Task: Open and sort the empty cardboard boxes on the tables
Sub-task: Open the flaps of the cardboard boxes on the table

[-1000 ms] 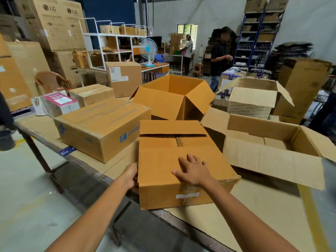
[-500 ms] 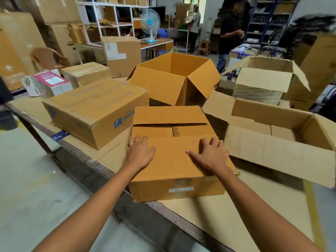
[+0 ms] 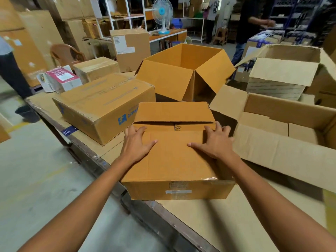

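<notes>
Flaps (image 3: pixel 174 113) hide the inside of the front box (image 3: pixel 178 190) — its inner print is half covered; the open carton (image 3: pixel 272 157) runs off the right edge.

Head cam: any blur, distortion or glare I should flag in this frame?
Head view: centre sharp, the near box, left hand and right hand crisp; edges smear, e.g. the person at far left; wide-angle lens bows the table edge; faint glint on the clear tape, no harsh glare.
</notes>
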A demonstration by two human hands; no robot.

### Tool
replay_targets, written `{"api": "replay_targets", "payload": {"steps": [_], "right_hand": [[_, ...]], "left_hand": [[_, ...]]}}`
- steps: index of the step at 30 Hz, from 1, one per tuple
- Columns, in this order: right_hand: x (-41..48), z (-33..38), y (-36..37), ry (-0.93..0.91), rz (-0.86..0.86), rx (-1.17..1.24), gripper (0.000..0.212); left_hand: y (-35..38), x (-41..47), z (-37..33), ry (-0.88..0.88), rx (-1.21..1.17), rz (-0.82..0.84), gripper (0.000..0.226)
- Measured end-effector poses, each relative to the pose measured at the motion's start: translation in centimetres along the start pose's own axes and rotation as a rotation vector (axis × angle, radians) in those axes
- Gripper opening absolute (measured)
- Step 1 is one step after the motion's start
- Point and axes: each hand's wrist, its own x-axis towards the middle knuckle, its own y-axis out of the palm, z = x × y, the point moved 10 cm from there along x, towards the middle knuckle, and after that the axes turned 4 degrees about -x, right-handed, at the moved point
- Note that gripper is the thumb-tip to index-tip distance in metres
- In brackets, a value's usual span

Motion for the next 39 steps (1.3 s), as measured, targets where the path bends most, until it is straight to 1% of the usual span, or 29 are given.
{"api": "replay_targets", "payload": {"steps": [2,5,8,10,13,17,27,30,33,35,37,39], "right_hand": [[0.4,0.0,-2.5,-0.014,-0.069,-0.006,0.106],[0.7,0.5,-5.7,-0.024,-0.173,0.002,0.101],[0.1,1.1,-8.3,-0.03,-0.285,0.112,0.098],[-0.6,1.2,-9.9,-0.041,-0.363,0.218,0.086],[-1.7,1.5,-11.7,-0.066,-0.467,0.245,0.072],[-2.8,1.6,-12.1,-0.104,-0.513,0.27,0.071],[-3.9,0.7,-12.8,-0.109,-0.563,0.338,0.068],[-4.0,0.8,-12.6,-0.125,-0.581,0.354,0.067],[-3.9,0.8,-12.4,-0.137,-0.609,0.375,0.067],[-4.1,0.7,-12.2,-0.155,-0.636,0.385,0.067],[-4.8,0.6,-12.3,-0.182,-0.686,0.405,0.066],[-6.0,0.5,-12.6,-0.208,-0.756,0.427,0.064]], "left_hand": [[-1.5,0.9,-0.6,0.038,-0.051,-0.056,0.069],[-3.1,2.0,-1.9,0.088,-0.1,-0.112,0.069],[-5.1,3.0,-3.0,0.142,-0.133,-0.199,0.058],[-6.7,3.3,-3.7,0.18,-0.133,-0.271,0.054],[-8.4,2.8,-4.3,0.22,-0.133,-0.35,0.059],[-9.3,1.6,-4.4,0.252,-0.133,-0.409,0.059],[-9.0,1.6,-5.1,0.279,-0.166,-0.436,0.058],[-8.9,1.4,-5.1,0.28,-0.15,-0.407,0.06],[-8.6,1.3,-5.0,0.285,-0.084,-0.328,0.066],[-8.7,1.0,-5.5,0.322,-0.02,-0.297,0.068],[-9.3,0.2,-6.3,0.349,0.018,-0.309,0.069],[-10.4,-0.9,-6.9,0.339,0.063,-0.364,0.069]]}}
